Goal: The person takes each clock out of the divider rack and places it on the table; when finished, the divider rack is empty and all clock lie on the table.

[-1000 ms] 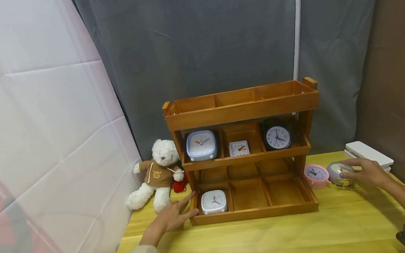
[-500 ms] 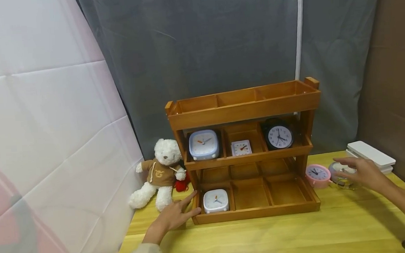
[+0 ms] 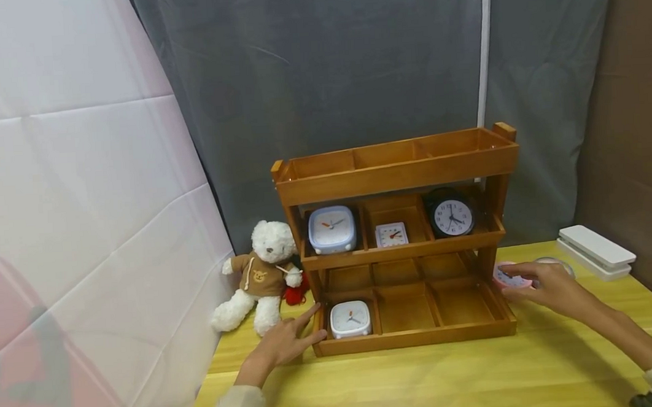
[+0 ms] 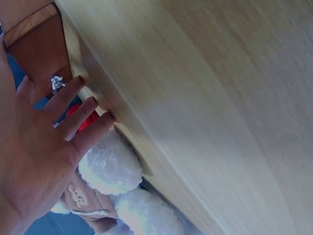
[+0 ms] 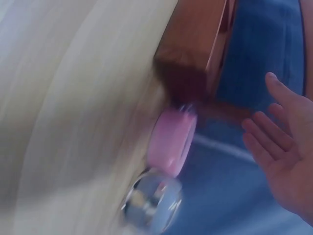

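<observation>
My left hand [image 3: 282, 344] rests at the lower left corner of a wooden three-tier rack [image 3: 402, 178], its fingers extended and touching the rack's side and front edge. A white alarm clock [image 3: 350, 319] stands in the bottom left compartment beside it. To the rack's right, my right hand [image 3: 554, 287] hovers at a pink round clock [image 3: 517, 282], thumb and fingers spread apart. In the right wrist view the palm and fingers show nothing held, with the pink clock standing apart from them. A silver round clock [image 5: 152, 201] stands beside the pink one, mostly covered by my hand in the head view.
The middle tier holds a blue clock [image 3: 331, 229], a small square clock [image 3: 391, 234] and a black clock [image 3: 453, 217]. A white teddy bear [image 3: 261, 284] sits left of the rack. White flat boxes [image 3: 596, 248] lie at the right. A grey curtain [image 3: 352, 73] hangs behind.
My right hand has left the silver clock and moved left to the pink clock. My left hand stays at the rack's corner. The head view has shifted slightly.
</observation>
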A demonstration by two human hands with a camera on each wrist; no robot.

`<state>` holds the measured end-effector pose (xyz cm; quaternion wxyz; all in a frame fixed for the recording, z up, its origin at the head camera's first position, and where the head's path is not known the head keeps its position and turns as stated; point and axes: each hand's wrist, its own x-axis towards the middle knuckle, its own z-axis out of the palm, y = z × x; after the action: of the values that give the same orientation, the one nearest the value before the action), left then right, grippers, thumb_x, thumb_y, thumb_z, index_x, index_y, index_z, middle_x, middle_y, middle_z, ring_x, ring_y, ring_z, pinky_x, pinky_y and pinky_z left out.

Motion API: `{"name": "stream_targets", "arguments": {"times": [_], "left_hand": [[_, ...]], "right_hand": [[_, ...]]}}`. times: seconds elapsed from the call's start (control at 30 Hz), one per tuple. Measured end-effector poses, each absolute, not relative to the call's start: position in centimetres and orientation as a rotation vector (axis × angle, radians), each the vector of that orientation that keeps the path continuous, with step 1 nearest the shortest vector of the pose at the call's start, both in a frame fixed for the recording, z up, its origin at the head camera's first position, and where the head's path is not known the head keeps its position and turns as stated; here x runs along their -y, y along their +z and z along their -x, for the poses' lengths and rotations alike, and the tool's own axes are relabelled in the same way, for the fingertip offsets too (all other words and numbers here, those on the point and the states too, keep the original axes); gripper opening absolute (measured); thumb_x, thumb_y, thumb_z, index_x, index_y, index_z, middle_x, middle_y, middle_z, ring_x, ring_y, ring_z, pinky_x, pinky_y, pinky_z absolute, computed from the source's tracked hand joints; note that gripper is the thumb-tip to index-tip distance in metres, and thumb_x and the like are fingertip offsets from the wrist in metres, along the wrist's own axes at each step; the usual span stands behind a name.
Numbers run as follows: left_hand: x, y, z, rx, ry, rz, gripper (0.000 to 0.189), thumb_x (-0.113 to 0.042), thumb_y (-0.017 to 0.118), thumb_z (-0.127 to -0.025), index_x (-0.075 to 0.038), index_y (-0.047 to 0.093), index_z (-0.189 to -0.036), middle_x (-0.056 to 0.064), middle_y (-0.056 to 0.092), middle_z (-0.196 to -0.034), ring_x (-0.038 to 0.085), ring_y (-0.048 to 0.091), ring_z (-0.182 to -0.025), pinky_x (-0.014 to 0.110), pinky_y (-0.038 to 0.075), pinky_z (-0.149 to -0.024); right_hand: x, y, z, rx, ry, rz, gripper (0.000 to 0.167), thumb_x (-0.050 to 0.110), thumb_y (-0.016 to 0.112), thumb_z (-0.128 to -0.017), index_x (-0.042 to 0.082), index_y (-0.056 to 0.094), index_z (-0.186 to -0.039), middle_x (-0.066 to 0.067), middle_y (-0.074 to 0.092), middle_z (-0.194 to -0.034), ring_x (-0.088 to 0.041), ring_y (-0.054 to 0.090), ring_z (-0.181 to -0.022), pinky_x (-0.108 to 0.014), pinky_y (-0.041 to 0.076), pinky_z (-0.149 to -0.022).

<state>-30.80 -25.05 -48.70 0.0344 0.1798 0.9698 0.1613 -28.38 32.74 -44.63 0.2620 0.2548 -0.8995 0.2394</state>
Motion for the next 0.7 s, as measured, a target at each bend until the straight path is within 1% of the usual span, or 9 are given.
{"name": "stream_targets", "arguments": {"times": [0.1, 0.2, 0.27, 0.33, 0.37, 0.43, 0.53, 0.6, 0.7], "left_hand": [[25.1, -48.7, 30.9, -2.992, 0.492, -0.553, 0.077, -0.076, 0.05, -0.096, -0.037, 0.038, -0.162, 0.022, 0.072, -0.112, 0.031, 0.07, -0.092, 0.057, 0.054, -0.095], [25.2, -48.8, 30.9, -2.997, 0.495, -0.556, 0.077, -0.076, 0.05, -0.096, -0.036, 0.039, -0.162, 0.024, 0.071, -0.117, 0.033, 0.07, -0.093, 0.057, 0.053, -0.096], [25.3, -48.7, 30.9, -2.996, 0.494, -0.554, 0.077, -0.076, 0.05, -0.096, -0.036, 0.039, -0.162, 0.024, 0.071, -0.12, 0.034, 0.071, -0.092, 0.057, 0.053, -0.096], [25.3, -48.6, 31.0, -2.995, 0.495, -0.557, 0.077, -0.074, 0.051, -0.097, -0.035, 0.04, -0.161, 0.024, 0.071, -0.12, 0.033, 0.071, -0.089, 0.057, 0.054, -0.095], [25.3, -48.5, 30.9, -2.993, 0.496, -0.556, 0.076, -0.074, 0.051, -0.097, -0.035, 0.04, -0.161, 0.024, 0.071, -0.121, 0.033, 0.071, -0.088, 0.057, 0.054, -0.095], [25.3, -48.5, 30.9, -2.992, 0.495, -0.553, 0.077, -0.074, 0.051, -0.097, -0.035, 0.039, -0.162, 0.024, 0.071, -0.123, 0.035, 0.072, -0.09, 0.057, 0.054, -0.095], [25.3, -48.5, 30.9, -2.981, 0.493, -0.551, 0.078, -0.076, 0.05, -0.096, -0.036, 0.039, -0.162, 0.024, 0.069, -0.129, 0.038, 0.072, -0.095, 0.057, 0.054, -0.096], [25.2, -48.5, 30.9, -2.97, 0.496, -0.549, 0.078, -0.077, 0.049, -0.096, -0.036, 0.038, -0.162, 0.023, 0.068, -0.132, 0.039, 0.072, -0.096, 0.057, 0.054, -0.097], [25.1, -48.5, 30.9, -2.961, 0.502, -0.549, 0.079, -0.078, 0.049, -0.095, -0.037, 0.038, -0.162, 0.023, 0.067, -0.132, 0.038, 0.072, -0.096, 0.057, 0.053, -0.098]], "right_hand": [[-31.0, -44.4, 28.5, 2.382, 0.68, -0.781, 0.045, 0.013, 0.093, -0.075, 0.003, 0.078, -0.116, -0.015, 0.078, -0.108, -0.017, 0.074, -0.085, -0.019, 0.057, -0.068], [-29.3, -44.1, 28.9, 2.345, 0.673, -0.853, 0.045, 0.012, 0.094, -0.073, 0.003, 0.079, -0.114, -0.002, 0.076, -0.094, -0.004, 0.066, -0.076, -0.012, 0.05, -0.064], [-28.1, -43.8, 29.0, 2.361, 0.67, -0.877, 0.044, 0.015, 0.093, -0.074, 0.004, 0.079, -0.114, 0.006, 0.073, -0.089, 0.002, 0.056, -0.072, -0.014, 0.046, -0.062], [-26.9, -43.4, 29.1, 2.37, 0.662, -0.9, 0.044, 0.018, 0.093, -0.075, 0.004, 0.079, -0.115, 0.007, 0.073, -0.087, 0.004, 0.049, -0.069, -0.02, 0.046, -0.059], [-26.4, -43.3, 29.2, 2.379, 0.665, -0.905, 0.045, 0.019, 0.093, -0.076, 0.004, 0.079, -0.115, 0.006, 0.074, -0.088, 0.002, 0.049, -0.067, -0.023, 0.045, -0.058], [-25.3, -43.2, 29.2, 2.396, 0.686, -0.917, 0.045, 0.021, 0.092, -0.078, 0.004, 0.078, -0.117, -0.003, 0.078, -0.098, -0.005, 0.062, -0.071, -0.028, 0.055, -0.062], [-23.9, -43.5, 29.3, 2.42, 0.737, -0.933, 0.047, 0.024, 0.092, -0.08, 0.004, 0.077, -0.12, -0.01, 0.079, -0.108, -0.022, 0.075, -0.086, -0.038, 0.062, -0.073], [-22.9, -43.7, 29.2, 2.455, 0.779, -0.931, 0.047, 0.027, 0.09, -0.082, 0.006, 0.077, -0.122, -0.01, 0.078, -0.113, -0.03, 0.076, -0.096, -0.042, 0.062, -0.081], [-21.3, -43.9, 29.3, 2.51, 0.857, -0.922, 0.048, 0.03, 0.088, -0.085, 0.006, 0.076, -0.125, -0.011, 0.077, -0.117, -0.033, 0.074, -0.104, -0.046, 0.061, -0.087]]}}
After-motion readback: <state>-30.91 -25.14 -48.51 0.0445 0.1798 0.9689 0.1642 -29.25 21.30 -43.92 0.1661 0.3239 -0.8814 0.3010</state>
